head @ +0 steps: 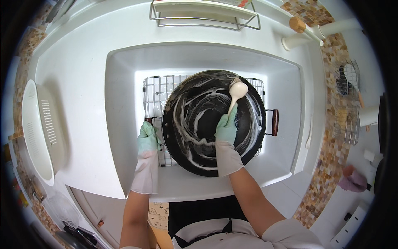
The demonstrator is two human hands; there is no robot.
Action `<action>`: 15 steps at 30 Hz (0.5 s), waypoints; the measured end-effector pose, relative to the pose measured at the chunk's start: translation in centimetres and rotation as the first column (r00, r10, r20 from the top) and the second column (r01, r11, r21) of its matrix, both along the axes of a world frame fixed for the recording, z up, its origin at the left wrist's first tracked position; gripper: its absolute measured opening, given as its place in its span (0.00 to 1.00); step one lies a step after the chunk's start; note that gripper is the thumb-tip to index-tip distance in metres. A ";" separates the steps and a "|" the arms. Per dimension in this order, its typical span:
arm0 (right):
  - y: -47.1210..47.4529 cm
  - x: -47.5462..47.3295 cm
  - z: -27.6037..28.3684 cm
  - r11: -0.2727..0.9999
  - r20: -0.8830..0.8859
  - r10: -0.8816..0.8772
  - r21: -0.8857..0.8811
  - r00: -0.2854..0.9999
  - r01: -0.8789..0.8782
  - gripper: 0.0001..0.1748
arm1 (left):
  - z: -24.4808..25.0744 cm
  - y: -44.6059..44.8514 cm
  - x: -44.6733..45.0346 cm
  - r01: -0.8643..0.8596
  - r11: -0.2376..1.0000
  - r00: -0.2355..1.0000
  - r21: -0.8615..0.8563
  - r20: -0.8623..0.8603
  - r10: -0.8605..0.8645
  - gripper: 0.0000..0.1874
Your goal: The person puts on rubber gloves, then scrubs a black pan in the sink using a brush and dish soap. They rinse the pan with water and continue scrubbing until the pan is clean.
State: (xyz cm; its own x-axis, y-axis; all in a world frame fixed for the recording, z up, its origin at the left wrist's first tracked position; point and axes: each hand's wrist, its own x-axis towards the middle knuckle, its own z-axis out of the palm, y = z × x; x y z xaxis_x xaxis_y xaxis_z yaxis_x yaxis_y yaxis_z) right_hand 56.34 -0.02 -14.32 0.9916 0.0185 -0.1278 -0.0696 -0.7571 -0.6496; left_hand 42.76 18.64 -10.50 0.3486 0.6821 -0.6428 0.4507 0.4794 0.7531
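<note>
A large black wok (203, 121) lies in a white sink, its inside streaked with white suds. My left hand (148, 137), in a green and white rubber glove, is closed around the wok's left handle (148, 120). My right hand (226, 129), gloved alike, grips a cream dish brush (238, 90) by its handle. The brush's bristles touch the upper right of the wok's inner wall. The wok's right handle (275, 122), with a dark reddish grip, is free of any hand.
Under the wok is a wire sink grid (152, 96). The sink's walls (283, 102) surround it. A white colander (37, 133) stands on the left counter, a metal rack (205, 23) behind the sink, and a white faucet (292, 42) at the back right.
</note>
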 end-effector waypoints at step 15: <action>1.0 -1.0 2.3 0.829 -0.406 0.548 0.375 0.731 -0.414 0.28 | -0.8 0.2 0.2 -0.050 0.998 0.996 0.028 0.077 0.048 0.19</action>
State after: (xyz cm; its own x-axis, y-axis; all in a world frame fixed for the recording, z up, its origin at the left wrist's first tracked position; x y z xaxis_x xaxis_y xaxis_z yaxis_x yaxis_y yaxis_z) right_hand 55.37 1.03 -11.99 0.6478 0.5727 -0.5024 -0.0903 -0.5971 -0.7971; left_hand 42.93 18.80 -11.29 0.3616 0.7179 -0.5949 0.3681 0.4763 0.7985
